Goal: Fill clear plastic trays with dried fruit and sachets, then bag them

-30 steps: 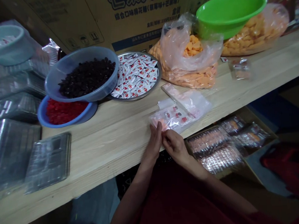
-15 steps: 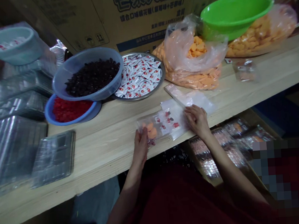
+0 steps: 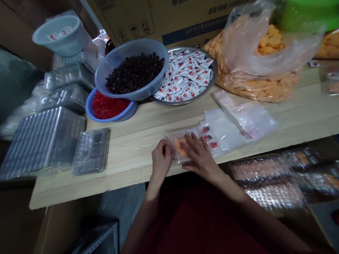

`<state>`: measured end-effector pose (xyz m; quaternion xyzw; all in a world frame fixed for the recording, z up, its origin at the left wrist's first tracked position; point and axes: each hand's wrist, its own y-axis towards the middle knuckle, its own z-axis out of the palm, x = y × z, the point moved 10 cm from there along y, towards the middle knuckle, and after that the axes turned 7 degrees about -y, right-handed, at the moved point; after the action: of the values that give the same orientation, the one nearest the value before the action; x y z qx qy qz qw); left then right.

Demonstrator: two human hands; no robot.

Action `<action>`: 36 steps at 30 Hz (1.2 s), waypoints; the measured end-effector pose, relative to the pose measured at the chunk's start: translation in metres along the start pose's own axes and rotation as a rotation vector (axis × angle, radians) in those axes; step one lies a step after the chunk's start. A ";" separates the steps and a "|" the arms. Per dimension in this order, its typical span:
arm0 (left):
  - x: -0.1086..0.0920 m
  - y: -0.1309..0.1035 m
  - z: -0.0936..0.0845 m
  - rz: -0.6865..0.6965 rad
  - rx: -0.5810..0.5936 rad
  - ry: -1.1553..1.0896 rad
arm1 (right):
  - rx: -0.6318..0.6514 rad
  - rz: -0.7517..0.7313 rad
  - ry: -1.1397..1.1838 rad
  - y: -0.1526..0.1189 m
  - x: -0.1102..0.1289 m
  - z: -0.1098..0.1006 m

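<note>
A clear plastic pack point(image 3: 173, 136) with orange pieces point(image 3: 179, 148) inside lies near the table's front edge. My left hand point(image 3: 161, 157) pinches its left end with closed fingers. Spread fingers of my right hand point(image 3: 199, 156) rest over the pack's middle and hide part of its contents. Just right of that hand, small red and dark pieces point(image 3: 207, 137) and a red-and-white sachet show through clear plastic. Flat clear bags point(image 3: 226, 125) extend from there to the right, beside a long pale strip or stack point(image 3: 229, 107).
Behind stand a bowl of dark pieces point(image 3: 136, 73), a blue bowl of red pieces point(image 3: 110, 106), a metal tray of sachets point(image 3: 185, 77) and a big bag of orange pieces point(image 3: 256, 84). Clear trays point(image 3: 42, 139) are stacked left. Filled packs point(image 3: 265, 174) sit in a box below the table.
My right hand has left the flat bags and moved left onto the pack. My left hand still grips the pack's left end. The camera view has swung left.
</note>
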<state>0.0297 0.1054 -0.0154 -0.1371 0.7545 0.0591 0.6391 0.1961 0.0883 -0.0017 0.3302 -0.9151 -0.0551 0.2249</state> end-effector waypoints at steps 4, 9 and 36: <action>-0.037 -0.017 -0.003 0.018 0.056 -0.043 | -0.085 -0.069 0.062 0.006 0.030 -0.019; -0.083 -0.037 0.002 0.007 0.149 -0.297 | -0.378 -0.096 0.303 0.007 0.053 -0.092; -0.128 -0.134 0.221 0.410 1.027 -0.185 | -0.078 0.681 0.087 -0.172 -0.028 -0.226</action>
<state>0.2956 0.0523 0.0827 0.3471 0.6384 -0.1814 0.6627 0.4161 -0.0171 0.1464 -0.0008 -0.9594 0.0023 0.2819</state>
